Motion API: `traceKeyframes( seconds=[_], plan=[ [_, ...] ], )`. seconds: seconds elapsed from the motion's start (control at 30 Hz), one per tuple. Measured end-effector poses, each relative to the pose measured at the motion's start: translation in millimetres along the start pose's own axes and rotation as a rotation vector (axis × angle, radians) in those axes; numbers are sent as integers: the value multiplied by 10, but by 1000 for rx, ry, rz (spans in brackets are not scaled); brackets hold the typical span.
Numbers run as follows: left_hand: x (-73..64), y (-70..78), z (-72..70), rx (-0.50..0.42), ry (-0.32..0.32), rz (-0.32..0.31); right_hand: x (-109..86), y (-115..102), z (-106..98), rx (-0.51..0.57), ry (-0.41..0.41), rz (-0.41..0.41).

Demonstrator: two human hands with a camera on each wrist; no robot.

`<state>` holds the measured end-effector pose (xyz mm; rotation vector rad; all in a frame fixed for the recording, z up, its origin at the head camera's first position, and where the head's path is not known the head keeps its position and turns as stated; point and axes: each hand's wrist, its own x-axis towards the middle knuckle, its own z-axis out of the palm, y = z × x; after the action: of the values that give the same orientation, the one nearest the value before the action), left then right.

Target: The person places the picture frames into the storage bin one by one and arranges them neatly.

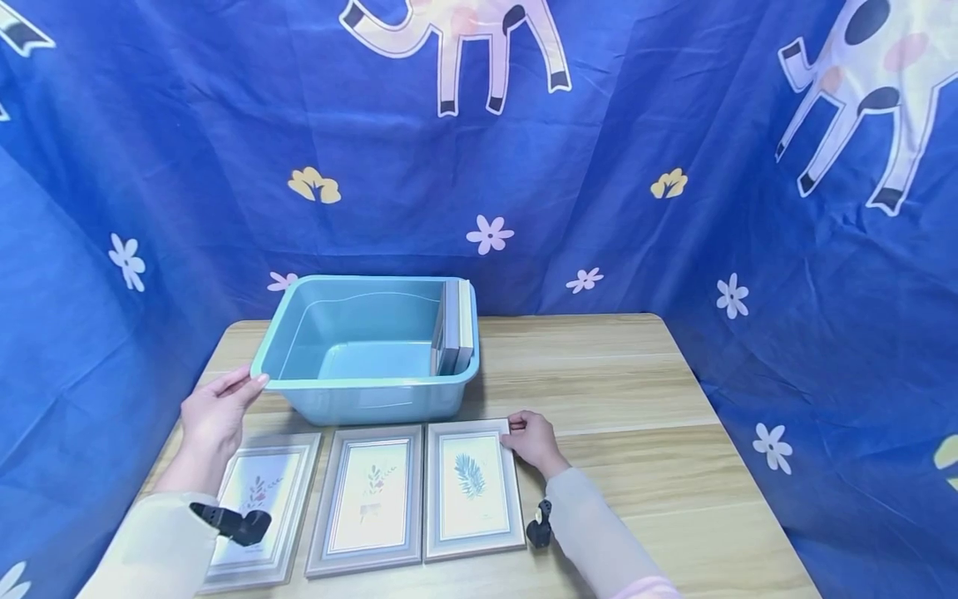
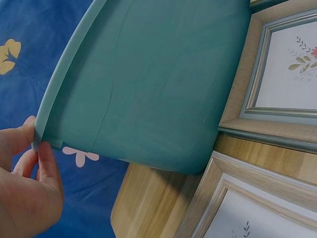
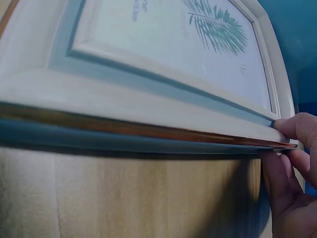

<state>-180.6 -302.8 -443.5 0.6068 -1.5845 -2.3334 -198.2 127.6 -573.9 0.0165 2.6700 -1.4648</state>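
A light-blue plastic basin (image 1: 359, 403) stands at the back of the table. My left hand (image 1: 217, 420) pinches its near left rim corner, thumb on one side and fingers on the other in the left wrist view. Inside the basin, picture frames (image 1: 451, 329) stand on edge against the right wall. My right hand (image 1: 535, 443) grips the upper right corner of a picture frame with a blue leaf print (image 1: 471, 478). In the right wrist view the thumb lies over this frame's edge (image 3: 198, 126) and the fingers are beneath it.
Left of the leaf frame lie a picture frame with a potted plant print (image 1: 370, 499) and another with a red flower print (image 1: 265, 474), partly hidden by the left wrist. All rest on a wooden table (image 1: 636, 466). A blue patterned curtain (image 1: 404, 183) surrounds the table.
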Motion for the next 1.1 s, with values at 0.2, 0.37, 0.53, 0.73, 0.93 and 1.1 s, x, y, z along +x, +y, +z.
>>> traceKeyframes(
  seconds=[0.2,0.37,0.53,0.73,0.93,1.1],
  plan=[
    [-5,0,-24,-14,-12,-2,12,4,-11,71,4,7],
    [6,6,-34,-7,-8,-8,34,12,-51,215,-31,79],
    [-9,25,-15,1,-20,-5,71,15,-136,322,-84,123],
    [55,-11,-39,5,-17,-8,120,34,-259,389,-189,141],
    [540,-373,-368,63,-12,7,157,-5,-408,447,-263,124],
    [100,-42,-59,-10,-17,-18,172,-22,-520,449,-334,100]
  ],
)
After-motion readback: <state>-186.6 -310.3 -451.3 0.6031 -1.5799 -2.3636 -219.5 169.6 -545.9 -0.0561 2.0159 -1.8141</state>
